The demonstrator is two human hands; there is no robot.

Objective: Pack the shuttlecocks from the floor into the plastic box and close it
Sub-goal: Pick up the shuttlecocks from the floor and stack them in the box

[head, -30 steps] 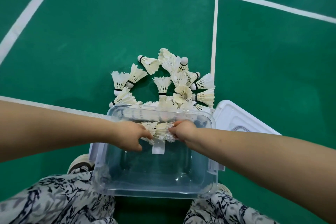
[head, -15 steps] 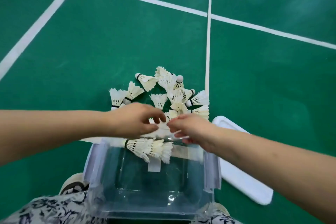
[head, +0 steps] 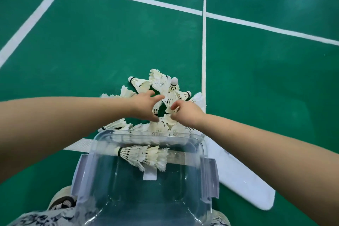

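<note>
Change since a moment ago: both hands out of the plastic box [head: 146, 187] and forward over the pile of shuttlecocks [head: 165, 90] on the green floor [head: 110, 42]. One nested stack of shuttlecocks [head: 143, 156] left lying inside the box against its far wall; box otherwise bare. Left hand [head: 146, 106] half open, fingers spread and reaching into the pile, nothing gripped yet. Right hand [head: 185, 113] curled, thumb and forefinger pinching a shuttlecock [head: 169, 110] by its feathers. Most of the pile still on the floor just beyond the box's far rim, some pieces touching it. White lid [head: 244, 180] flat on the floor to the right of the box, partly under the right forearm. Judgement: first batch deposited, second pick-up under way; task at an early stage, closing not yet due.
</note>
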